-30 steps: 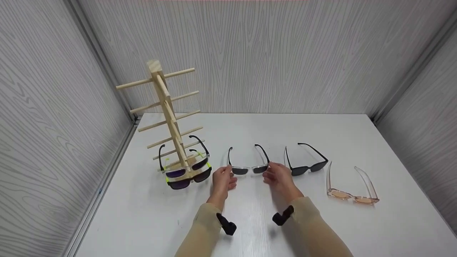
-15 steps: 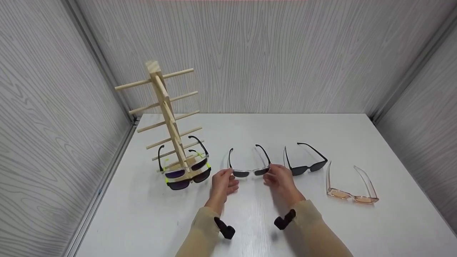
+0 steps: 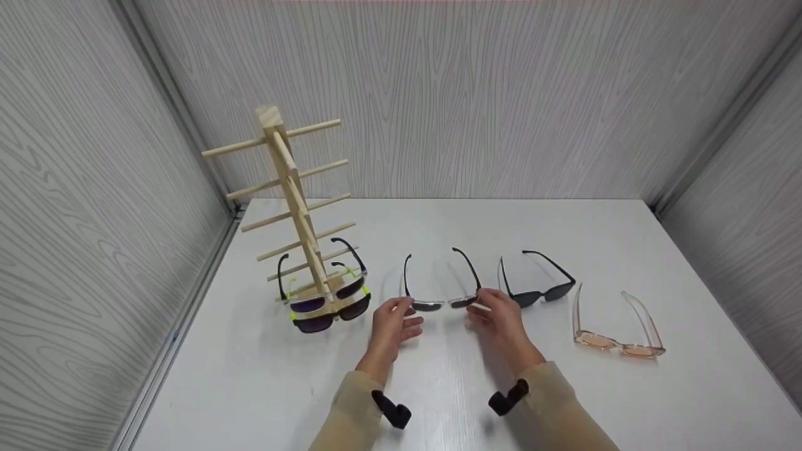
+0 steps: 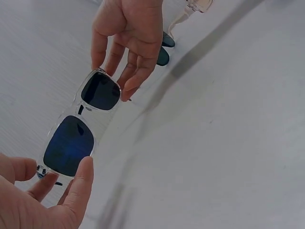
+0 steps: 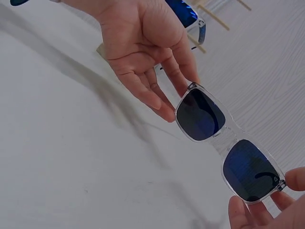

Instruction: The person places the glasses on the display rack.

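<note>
The clear-framed sunglasses point(image 3: 428, 307) are between the two hands, lenses toward the person and both arms unfolded, pointing away across the worktop point(image 3: 250, 388). The left hand point(image 3: 388, 326) pinches the frame at its left end, by the hinge; the right hand point(image 3: 502, 318) pinches the matching corner at the right end. The nose bridge sits midway between them, untouched by the fingers. The wrist views show dark lenses with a blue sheen, and fingers of both hands set along the outer edges of the frame.

Just beyond the right hand, to its right, a pair of black sunglasses point(image 3: 527, 299) rests on the worktop with its arms spread. Farther right and closer to the person lie the pink glasses point(image 3: 639, 351), see-through, with orange-tinted lenses.

To the left of the left hand stands a wooden rack point(image 3: 270, 118) with pegs up its post. Two pairs hang low on it: the black-armed pair point(image 3: 308, 305), with a clear frame, above the yellow-armed pair point(image 3: 315, 324), whose front is dark.
</note>
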`<state>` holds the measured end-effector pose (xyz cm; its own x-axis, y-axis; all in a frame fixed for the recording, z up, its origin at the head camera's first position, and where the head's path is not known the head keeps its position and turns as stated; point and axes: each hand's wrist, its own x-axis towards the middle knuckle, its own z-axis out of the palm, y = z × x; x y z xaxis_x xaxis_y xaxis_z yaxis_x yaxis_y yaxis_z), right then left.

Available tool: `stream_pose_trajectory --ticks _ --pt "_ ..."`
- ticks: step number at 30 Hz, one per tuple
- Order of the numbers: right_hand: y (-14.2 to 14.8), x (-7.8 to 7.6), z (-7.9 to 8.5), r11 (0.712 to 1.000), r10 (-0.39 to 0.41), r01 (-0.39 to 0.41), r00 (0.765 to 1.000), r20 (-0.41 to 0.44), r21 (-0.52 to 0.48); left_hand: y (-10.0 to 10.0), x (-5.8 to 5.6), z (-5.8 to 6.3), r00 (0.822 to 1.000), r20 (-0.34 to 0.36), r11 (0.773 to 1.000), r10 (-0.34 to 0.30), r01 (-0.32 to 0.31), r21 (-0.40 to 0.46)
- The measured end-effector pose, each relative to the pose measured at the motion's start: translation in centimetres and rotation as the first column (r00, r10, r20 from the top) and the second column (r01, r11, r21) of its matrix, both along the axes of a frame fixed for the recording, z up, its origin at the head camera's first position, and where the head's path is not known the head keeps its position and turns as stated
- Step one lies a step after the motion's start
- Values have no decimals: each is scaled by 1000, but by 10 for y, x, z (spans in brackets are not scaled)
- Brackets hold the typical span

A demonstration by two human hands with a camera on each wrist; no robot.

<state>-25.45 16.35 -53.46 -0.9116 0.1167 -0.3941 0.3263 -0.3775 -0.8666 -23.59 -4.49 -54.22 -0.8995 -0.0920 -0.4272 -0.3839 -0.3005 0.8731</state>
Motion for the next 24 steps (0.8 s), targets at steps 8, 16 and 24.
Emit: stream_pose_trajectory --ticks 8,16,24 --pt "3 10 8 1000 -2 1 999 -55 -30 -1 10 11 997 -59 998 -51 49 -33" --pt "5 18 15 999 10 -13 995 -102 -31 -2 19 23 994 -72 993 -83 77 -84" --pt "7 28 22 999 -15 11 992 -124 -39 -4 35 34 982 -140 988 -123 109 -106"
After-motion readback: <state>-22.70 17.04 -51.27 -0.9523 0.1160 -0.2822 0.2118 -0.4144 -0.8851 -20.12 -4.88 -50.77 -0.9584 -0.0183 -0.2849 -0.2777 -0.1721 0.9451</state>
